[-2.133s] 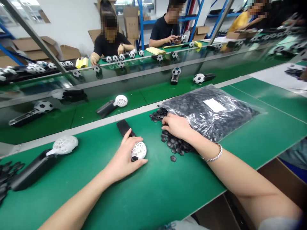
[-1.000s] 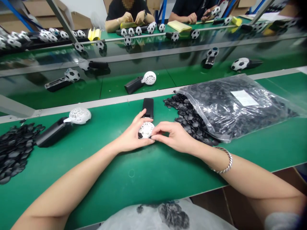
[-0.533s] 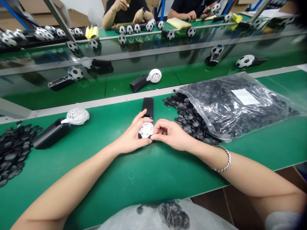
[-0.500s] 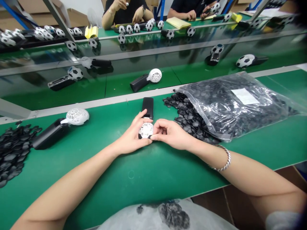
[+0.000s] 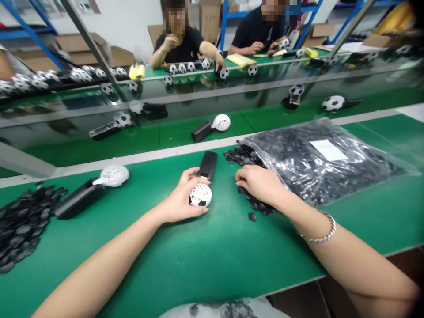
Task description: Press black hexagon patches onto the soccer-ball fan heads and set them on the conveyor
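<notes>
My left hand (image 5: pixel 180 198) is curled around the round white openwork head of a handheld fan (image 5: pixel 200 194), which carries a few black patches low on its shell. The fan's black handle (image 5: pixel 208 164) points away from me on the green bench. Over the pile of black pentagon pieces (image 5: pixel 256 204) sits my right hand (image 5: pixel 260 183), thumb and fingers pinched together; whatever lies between the fingertips is hidden. One loose black pentagon (image 5: pixel 252 217) rests on the bench just in front of that pile.
A clear plastic bag of black pieces (image 5: pixel 298 163) lies at right. At left are another white-headed fan (image 5: pixel 114 176) and a second heap of black pieces (image 5: pixel 23 221). Beyond the bench edge, a green belt (image 5: pixel 179 137) carries several fans. Two people sit across.
My right hand has left the fan head and moved right to the pile of black pieces. My left hand stays on the fan. The view has tilted up, and a co-worker's hand reaches to a ball-headed fan.
</notes>
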Tool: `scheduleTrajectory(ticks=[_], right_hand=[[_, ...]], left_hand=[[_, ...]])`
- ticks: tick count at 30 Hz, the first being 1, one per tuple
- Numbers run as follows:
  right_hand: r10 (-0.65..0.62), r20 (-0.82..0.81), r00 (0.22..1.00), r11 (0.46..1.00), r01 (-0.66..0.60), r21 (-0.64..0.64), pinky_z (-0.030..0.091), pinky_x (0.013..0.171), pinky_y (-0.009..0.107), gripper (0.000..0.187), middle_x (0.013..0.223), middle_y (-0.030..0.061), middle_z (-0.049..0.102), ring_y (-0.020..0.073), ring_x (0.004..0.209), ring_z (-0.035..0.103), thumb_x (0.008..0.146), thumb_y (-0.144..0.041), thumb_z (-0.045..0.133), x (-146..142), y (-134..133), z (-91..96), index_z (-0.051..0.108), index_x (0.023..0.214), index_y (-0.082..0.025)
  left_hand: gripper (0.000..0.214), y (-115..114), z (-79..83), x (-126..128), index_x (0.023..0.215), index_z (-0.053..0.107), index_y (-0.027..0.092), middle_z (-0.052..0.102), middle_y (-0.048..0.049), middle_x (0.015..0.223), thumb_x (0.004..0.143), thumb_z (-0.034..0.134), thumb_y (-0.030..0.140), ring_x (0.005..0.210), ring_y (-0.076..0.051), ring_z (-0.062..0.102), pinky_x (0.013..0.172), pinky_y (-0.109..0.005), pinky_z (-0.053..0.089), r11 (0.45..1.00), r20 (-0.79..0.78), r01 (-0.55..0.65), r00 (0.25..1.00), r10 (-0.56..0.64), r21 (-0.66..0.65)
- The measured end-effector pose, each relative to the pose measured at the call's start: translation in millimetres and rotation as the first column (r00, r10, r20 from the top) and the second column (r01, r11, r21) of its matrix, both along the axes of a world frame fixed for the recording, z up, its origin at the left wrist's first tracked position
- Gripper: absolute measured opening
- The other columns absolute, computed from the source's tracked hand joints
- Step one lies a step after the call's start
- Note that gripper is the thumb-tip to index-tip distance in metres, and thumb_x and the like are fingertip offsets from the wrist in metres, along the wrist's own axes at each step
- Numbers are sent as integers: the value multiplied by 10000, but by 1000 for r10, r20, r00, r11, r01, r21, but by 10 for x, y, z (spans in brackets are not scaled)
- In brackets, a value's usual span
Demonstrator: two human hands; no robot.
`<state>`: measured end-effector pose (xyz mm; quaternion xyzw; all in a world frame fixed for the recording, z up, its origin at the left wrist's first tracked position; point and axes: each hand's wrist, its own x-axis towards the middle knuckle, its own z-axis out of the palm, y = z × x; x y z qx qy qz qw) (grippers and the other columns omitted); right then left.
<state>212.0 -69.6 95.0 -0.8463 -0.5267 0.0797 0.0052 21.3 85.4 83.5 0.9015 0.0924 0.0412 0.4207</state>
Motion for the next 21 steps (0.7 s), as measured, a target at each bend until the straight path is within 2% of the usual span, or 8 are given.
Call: scheduleTrajectory(ticks=[3,6,10,14,17,21], right_hand=[[16,9,1000,1000,-16,-8,388,577,247,72,876,36,611,187,812,596,799,-257,557,31,-10,-41,609,829,-218],[8,34,999,1000,-8,-23,395,572,257,126,916,61,614,197,799,602,796,-229,547,79,-36,-58,599,908,-199],[41,-56,998,999,-41,0,419,625,274,127,872,40,632,193,790,601,807,-191,504,135,-57,-62,613,869,-213],[100,-83,992,984,-86,155,436,723,296,183,914,45,620,204,880,573,835,-230,469,90,-29,-38,652,825,-232],[157,-100,983,956,-125,266,433,765,288,213,945,60,615,195,890,570,844,-225,444,4,3,2,650,897,-219],[77,-177,981,989,-52,139,418,612,251,195,746,30,640,160,658,586,837,-207,418,-82,23,56,606,886,-192]], left_hand=[[587,44,24,-16,1164,460,262,243,-87,1350,623,644,127,1330,-292,186,1051,-455,272,999,-9,43,999,-44,-31],[588,47,39,-28,1148,473,260,285,-85,1304,602,607,87,1306,-286,244,1026,-447,318,998,-17,-21,1000,20,-54],[594,33,50,-37,1145,478,264,327,-75,1257,593,601,82,1241,-267,350,1030,-444,312,995,-34,-30,999,27,-94],[603,49,46,-39,1151,477,257,333,-71,1257,591,590,65,1250,-247,333,1036,-416,308,994,-20,2,1000,-4,-110],[604,60,32,-33,1158,475,259,339,-66,1256,597,586,66,1247,-242,335,1042,-414,297,995,-1,12,1000,-12,-99],[593,68,16,-30,1162,473,259,343,-65,1266,608,591,83,1239,-257,342,1042,-427,293,997,-5,15,1000,-15,-74]])
